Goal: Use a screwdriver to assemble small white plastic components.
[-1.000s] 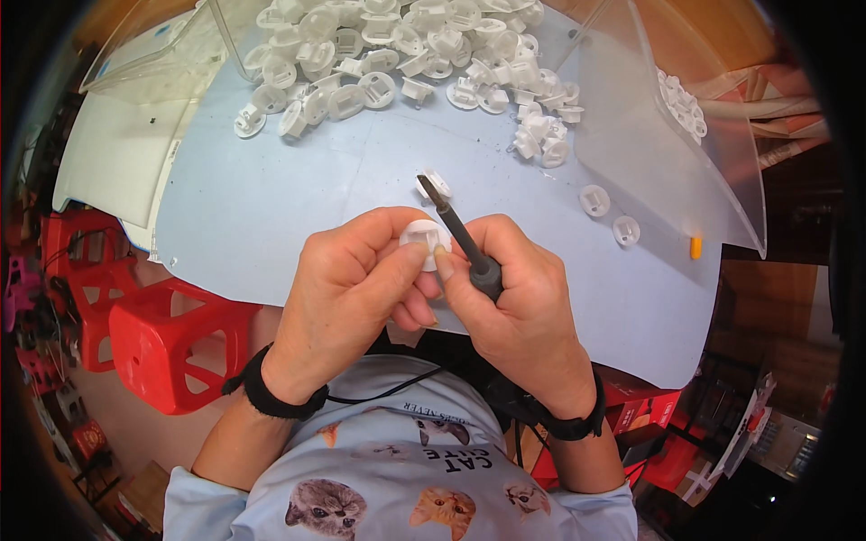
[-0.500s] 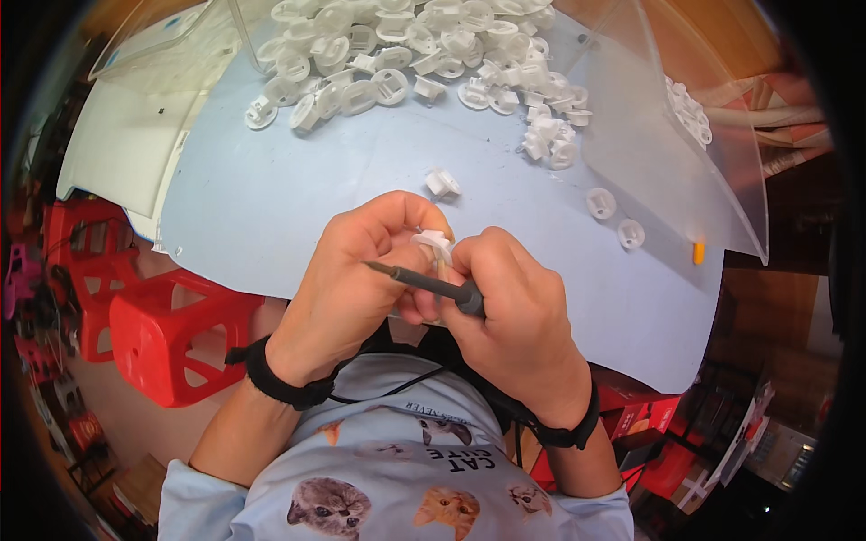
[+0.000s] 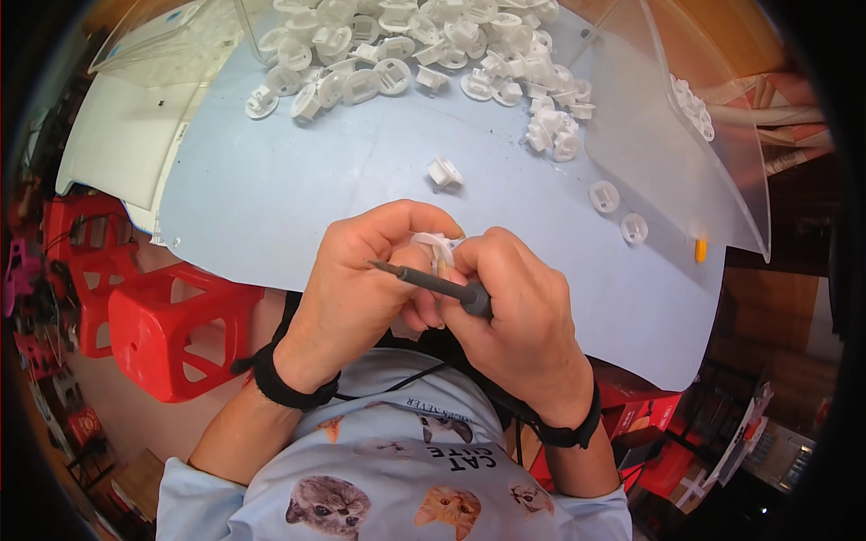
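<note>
Fingers of the left hand (image 3: 361,275) and right hand (image 3: 514,311) pinch 1 white piece (image 3: 435,240) by the near edge of the blue table (image 3: 289,212), the right also curled round a dark tool (image 3: 433,283), and I see 1 loose piece (image 3: 444,172) beyond.

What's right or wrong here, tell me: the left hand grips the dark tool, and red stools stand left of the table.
Wrong side: in the head view, the right hand grips the dark tool. The red stools do stand left of the table.
</note>
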{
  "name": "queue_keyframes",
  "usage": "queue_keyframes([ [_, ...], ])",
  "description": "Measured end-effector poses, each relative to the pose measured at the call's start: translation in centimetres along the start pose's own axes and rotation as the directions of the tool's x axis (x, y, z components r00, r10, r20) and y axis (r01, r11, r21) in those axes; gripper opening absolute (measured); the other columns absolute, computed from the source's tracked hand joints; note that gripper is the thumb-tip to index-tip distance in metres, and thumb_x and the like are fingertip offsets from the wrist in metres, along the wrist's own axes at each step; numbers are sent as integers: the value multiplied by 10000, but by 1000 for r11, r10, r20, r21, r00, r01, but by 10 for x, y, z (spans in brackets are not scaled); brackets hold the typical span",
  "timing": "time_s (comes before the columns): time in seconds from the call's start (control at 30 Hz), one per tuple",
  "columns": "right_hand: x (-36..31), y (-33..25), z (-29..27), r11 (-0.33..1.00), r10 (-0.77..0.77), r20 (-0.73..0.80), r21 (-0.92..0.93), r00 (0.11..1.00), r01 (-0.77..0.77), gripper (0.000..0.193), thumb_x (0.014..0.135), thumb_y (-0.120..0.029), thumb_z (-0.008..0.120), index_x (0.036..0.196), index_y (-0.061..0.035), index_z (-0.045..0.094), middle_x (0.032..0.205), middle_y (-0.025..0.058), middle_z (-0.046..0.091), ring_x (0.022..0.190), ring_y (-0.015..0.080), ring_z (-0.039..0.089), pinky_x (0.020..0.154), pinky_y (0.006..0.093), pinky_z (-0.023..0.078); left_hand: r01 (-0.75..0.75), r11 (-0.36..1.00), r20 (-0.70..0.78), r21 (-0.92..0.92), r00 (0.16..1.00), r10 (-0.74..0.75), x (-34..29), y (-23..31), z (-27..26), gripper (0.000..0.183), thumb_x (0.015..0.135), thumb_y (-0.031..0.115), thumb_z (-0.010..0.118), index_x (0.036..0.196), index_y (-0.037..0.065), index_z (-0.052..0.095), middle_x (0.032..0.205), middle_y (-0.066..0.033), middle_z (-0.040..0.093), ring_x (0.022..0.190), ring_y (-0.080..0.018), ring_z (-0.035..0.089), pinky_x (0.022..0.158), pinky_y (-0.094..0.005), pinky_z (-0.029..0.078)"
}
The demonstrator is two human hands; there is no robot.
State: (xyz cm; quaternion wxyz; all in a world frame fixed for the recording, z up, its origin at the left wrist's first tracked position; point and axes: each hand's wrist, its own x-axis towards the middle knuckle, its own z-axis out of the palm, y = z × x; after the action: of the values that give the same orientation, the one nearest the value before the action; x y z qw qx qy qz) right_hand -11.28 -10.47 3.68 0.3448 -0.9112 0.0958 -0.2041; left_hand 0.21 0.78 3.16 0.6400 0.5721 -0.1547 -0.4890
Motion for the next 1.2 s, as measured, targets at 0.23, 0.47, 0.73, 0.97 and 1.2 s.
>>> queue_keyframes([
  [0.23,-4,2,2,996,42,-13,77,999,-41,237,725,-27,708,852,-27,508,746,103,539,575,282,572,481,348,446,7,999,-22,47,1000,-6,-3,-2,0,260,864,32,490,1080,-62,600,734,-86,657,550,-101,620,508,-190,517],
  [0.47,-2,1,-8,949,219,-4,233,976,-212,196,724,21,668,859,-16,530,722,98,570,563,215,561,507,305,445,14,994,34,-109,999,-10,-8,6,-5,358,861,53,484,1174,-108,550,881,-161,677,665,-169,676,587,-246,567],
  [0.73,3,1,-9,878,349,67,326,935,-351,103,834,-49,644,861,-3,555,578,42,524,506,83,489,475,255,402,13,995,94,-102,996,-3,-2,2,-15,337,963,200,486,1127,-84,567,882,-177,667,671,-197,684,591,-266,585],
  [0.97,5,6,-7,841,370,89,391,925,-374,102,847,-58,636,893,5,569,588,40,535,519,68,482,480,248,399,32,975,120,-221,993,-6,2,-1,-16,334,976,227,493,1138,-62,533,904,-171,657,666,-182,682,596,-263,593],
  [1.2,8,6,-10,844,369,112,375,923,-383,111,860,-69,622,920,13,577,648,73,569,552,108,523,507,274,421,53,977,117,-209,993,-29,5,-1,-16,346,986,268,482,1123,-48,521,850,-159,659,624,-160,670,560,-248,576],
])
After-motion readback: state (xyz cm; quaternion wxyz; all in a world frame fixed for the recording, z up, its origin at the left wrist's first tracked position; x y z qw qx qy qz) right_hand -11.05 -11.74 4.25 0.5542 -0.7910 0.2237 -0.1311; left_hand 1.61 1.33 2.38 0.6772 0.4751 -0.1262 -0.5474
